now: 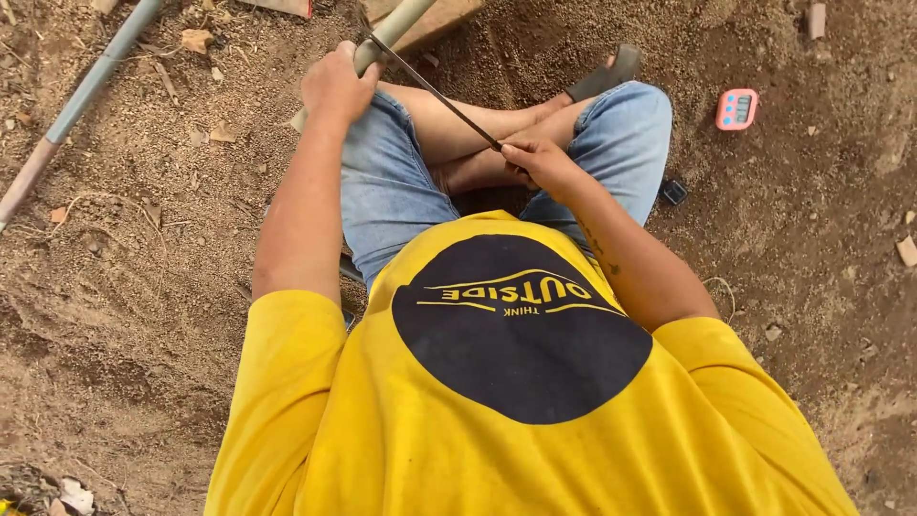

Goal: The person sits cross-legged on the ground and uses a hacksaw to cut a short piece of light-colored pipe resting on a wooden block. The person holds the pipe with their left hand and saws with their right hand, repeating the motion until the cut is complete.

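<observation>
Seated cross-legged on dirt, the person's left hand (334,86) grips a pale pipe (390,33) while the right hand (537,161) pinches a thin saw blade (435,93) lying across it.

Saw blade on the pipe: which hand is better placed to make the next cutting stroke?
Right, probably. The right hand grips the end of the thin saw blade, which crosses the pale pipe. The left hand is wrapped around that pipe, holding it.

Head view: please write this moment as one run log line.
left hand: grips grey pipe | right hand: holds thin saw blade across pipe | pink timer: on dirt, right side
</observation>
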